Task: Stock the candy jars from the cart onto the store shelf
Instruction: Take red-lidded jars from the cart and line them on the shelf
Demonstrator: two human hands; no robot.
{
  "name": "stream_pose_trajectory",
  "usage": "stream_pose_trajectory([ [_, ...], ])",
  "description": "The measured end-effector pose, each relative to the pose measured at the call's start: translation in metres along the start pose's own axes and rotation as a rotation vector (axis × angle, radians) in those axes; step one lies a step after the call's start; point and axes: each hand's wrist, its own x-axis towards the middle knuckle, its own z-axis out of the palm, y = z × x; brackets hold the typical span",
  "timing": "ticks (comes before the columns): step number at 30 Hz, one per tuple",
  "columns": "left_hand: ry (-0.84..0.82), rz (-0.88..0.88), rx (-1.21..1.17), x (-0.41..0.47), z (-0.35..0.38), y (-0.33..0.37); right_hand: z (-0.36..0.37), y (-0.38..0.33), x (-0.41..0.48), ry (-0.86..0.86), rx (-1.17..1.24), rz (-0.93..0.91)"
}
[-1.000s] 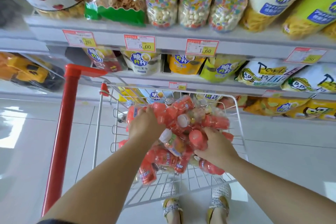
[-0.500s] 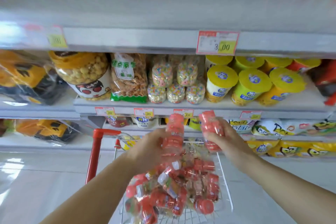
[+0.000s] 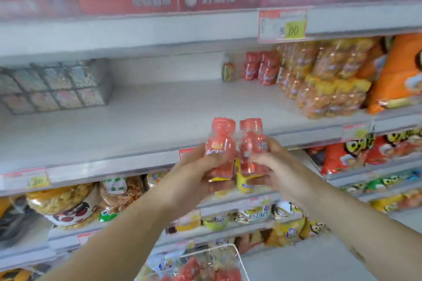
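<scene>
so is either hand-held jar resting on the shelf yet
No, the left hand grips the left candy jar and the right hand grips the right candy jar, both in the air before the shelf.

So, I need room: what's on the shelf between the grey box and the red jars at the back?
In the head view, bare shelf runs from the grey box to a green-labelled jar beside the red jars.

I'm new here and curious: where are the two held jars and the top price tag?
left-hand jar [image 3: 221, 141], head view, its labelled body.
right-hand jar [image 3: 252, 143], head view, its clear body.
top price tag [image 3: 294, 29], head view, its yellow patch.
</scene>
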Motion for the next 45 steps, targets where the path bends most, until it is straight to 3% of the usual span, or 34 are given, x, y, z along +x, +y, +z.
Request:
stream_pose_trajectory([
  [4, 0.090, 0.165, 0.231, 0.054, 0.024, 0.031, -0.036, -0.043, 0.031, 0.240, -0.233, -0.164],
  [9, 0.201, 0.323, 0.540, 0.135, 0.041, 0.049, -0.077, -0.062, 0.107, 0.388, -0.479, -0.293],
  [16, 0.419, 0.339, 0.769, 0.218, 0.027, 0.037, -0.103, -0.036, 0.188, 0.385, -0.750, -0.257],
  [24, 0.443, 0.347, 0.840, 0.255, 0.015, 0.034, -0.114, -0.035, 0.190, 0.280, -0.786, -0.195],
  [31, 0.409, 0.348, 0.936, 0.265, 0.015, 0.037, -0.107, -0.036, 0.160, 0.505, -0.751, -0.470],
  [33, 0.387, 0.338, 0.952, 0.266, 0.015, 0.039, -0.102, -0.037, 0.149, 0.454, -0.790, -0.564],
  [37, 0.290, 0.323, 0.973, 0.268, 0.018, 0.045, -0.094, -0.040, 0.159, 0.140, -1.027, -0.387],
  [41, 0.336, 0.302, 0.971, 0.279, 0.018, 0.046, -0.099, -0.037, 0.167, 0.288, -1.002, -0.359],
  [45, 0.428, 0.305, 1.023, 0.295, 0.018, 0.045, -0.100, -0.030, 0.165, 0.324, -0.993, -0.281],
])
